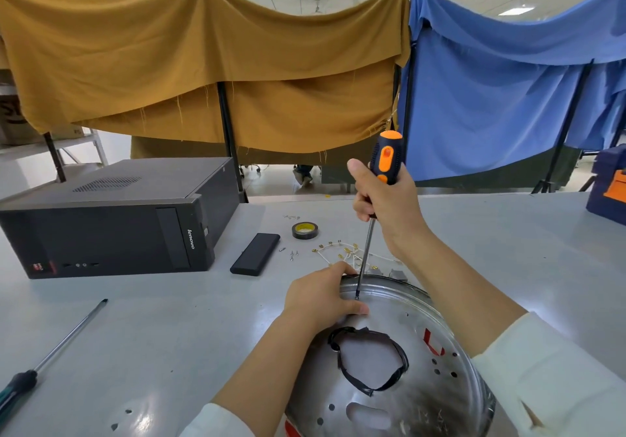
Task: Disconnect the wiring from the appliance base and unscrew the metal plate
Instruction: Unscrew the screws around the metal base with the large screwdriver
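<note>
A round shiny metal plate, the appliance base, lies on the table at the bottom centre; its central hole is edged with black tape. My left hand grips the plate's far-left rim, thumb on the inner surface. My right hand grips the orange-and-black handle of a screwdriver, held nearly upright. Its tip sits on a screw near the plate's far rim, close to my left thumb. A bundle of white wires with brass terminals lies loose on the table just behind the plate.
A black desktop computer case lies at the left. A black slab, a tape roll and loose screws lie behind the plate. A second screwdriver lies at front left. A blue box sits far right.
</note>
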`<state>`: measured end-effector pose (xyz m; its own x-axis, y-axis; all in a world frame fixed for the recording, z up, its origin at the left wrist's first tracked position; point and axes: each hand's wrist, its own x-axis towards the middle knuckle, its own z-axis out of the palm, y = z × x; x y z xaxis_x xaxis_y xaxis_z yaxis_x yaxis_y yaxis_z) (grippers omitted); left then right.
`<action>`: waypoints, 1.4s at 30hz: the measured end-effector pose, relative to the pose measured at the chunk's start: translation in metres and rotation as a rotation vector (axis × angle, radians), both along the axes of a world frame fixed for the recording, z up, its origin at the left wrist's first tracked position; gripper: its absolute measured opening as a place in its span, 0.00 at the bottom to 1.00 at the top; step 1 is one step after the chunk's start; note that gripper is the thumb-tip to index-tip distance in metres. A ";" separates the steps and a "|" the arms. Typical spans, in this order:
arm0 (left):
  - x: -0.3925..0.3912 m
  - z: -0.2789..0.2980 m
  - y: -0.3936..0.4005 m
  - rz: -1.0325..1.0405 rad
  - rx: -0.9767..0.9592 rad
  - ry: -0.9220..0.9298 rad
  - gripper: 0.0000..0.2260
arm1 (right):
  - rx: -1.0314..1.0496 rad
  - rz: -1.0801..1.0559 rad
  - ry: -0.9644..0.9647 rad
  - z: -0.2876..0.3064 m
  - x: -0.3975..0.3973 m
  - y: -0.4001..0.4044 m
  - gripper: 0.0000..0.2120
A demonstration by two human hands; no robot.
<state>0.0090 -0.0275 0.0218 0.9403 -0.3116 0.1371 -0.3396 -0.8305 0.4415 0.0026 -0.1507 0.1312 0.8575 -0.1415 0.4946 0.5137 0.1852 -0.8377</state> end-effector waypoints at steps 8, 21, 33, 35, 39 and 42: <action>0.000 0.001 -0.001 -0.001 0.006 -0.006 0.29 | 0.067 0.141 -0.053 -0.008 -0.002 -0.001 0.18; 0.001 0.000 -0.001 0.003 0.009 -0.008 0.30 | 0.034 0.227 -0.054 -0.015 0.000 0.006 0.23; 0.000 -0.001 -0.001 0.011 -0.025 0.002 0.29 | 0.077 0.115 -0.041 -0.023 0.006 0.007 0.24; 0.000 0.000 -0.001 0.009 -0.021 -0.002 0.29 | 0.074 0.148 -0.042 -0.022 0.006 0.006 0.20; 0.000 0.000 -0.001 0.007 -0.014 -0.011 0.29 | 0.048 0.140 -0.071 -0.024 0.005 0.006 0.19; 0.000 0.000 -0.001 0.005 -0.007 -0.015 0.30 | 0.054 0.120 -0.063 -0.025 0.006 0.008 0.16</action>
